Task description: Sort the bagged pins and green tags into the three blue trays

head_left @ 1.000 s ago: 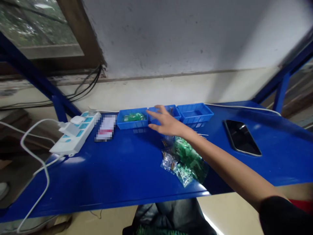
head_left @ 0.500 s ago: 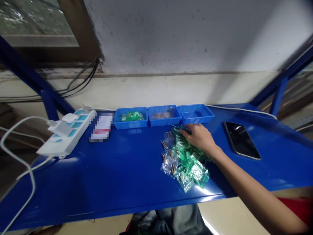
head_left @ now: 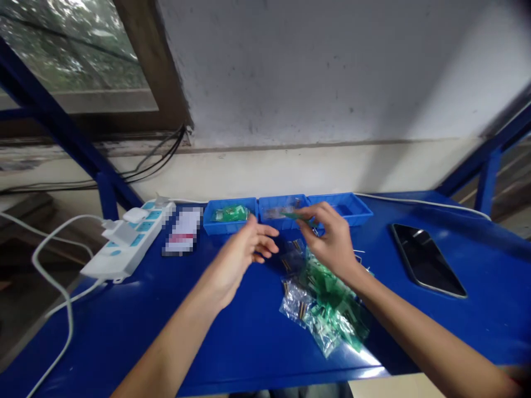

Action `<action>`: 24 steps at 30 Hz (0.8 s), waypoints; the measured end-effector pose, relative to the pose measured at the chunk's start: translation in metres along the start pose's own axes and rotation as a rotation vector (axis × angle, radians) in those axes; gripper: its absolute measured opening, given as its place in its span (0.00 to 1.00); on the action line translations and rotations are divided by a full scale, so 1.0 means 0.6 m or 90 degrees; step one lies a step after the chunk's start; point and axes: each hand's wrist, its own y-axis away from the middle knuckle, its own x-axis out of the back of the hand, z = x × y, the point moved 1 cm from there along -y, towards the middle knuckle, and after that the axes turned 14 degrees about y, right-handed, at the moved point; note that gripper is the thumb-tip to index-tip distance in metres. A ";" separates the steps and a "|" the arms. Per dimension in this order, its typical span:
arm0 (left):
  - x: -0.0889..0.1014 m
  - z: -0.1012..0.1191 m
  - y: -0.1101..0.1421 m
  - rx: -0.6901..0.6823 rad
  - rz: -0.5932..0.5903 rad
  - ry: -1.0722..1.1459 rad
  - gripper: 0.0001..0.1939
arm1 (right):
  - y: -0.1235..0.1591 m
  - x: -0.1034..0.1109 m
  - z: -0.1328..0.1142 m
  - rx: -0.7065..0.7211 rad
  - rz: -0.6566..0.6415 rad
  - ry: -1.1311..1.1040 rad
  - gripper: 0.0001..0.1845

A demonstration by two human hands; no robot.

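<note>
My right hand (head_left: 329, 237) pinches a small green plastic packet (head_left: 295, 216) between thumb and fingers, above the front of the middle blue bin (head_left: 271, 225). To its left, my left hand (head_left: 253, 243) is held in the air with fingers apart and nothing in it, near the left blue bin (head_left: 226, 227). Green packets lie in the left bin and clear ones in the middle bin. Below my right hand spreads a pile of green packets (head_left: 332, 293), with clear packets (head_left: 295, 293) holding small brass-coloured pieces along its left side.
The right blue bin (head_left: 350, 217) stands against the other two at the back. A black phone (head_left: 429, 260) lies on the right of the blue table (head_left: 232, 342). At left are a white power strip (head_left: 128, 243) with cables and a blurred-out card (head_left: 182, 232).
My left hand has come into view from below. My right hand has lifted off the pile with a green packet in its fingers. The view has tilted up slightly.
</note>
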 end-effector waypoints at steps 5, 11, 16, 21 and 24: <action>-0.020 -0.053 -0.049 0.098 0.033 0.214 0.15 | 0.020 -0.016 -0.028 0.283 -0.108 0.083 0.14; 0.012 -0.092 -0.046 -0.096 0.101 -0.078 0.09 | 0.038 0.002 0.000 0.119 -0.119 -0.075 0.15; 0.009 -0.080 -0.021 -0.414 0.121 -0.309 0.10 | 0.045 0.000 -0.010 -0.127 -0.203 -0.240 0.05; -0.009 -0.067 0.001 -0.577 -0.057 -0.414 0.15 | 0.060 -0.014 -0.028 -0.375 -0.386 -0.524 0.21; -0.015 -0.062 0.006 -0.526 -0.104 -0.448 0.15 | 0.060 -0.014 -0.023 -0.424 -0.314 -0.476 0.16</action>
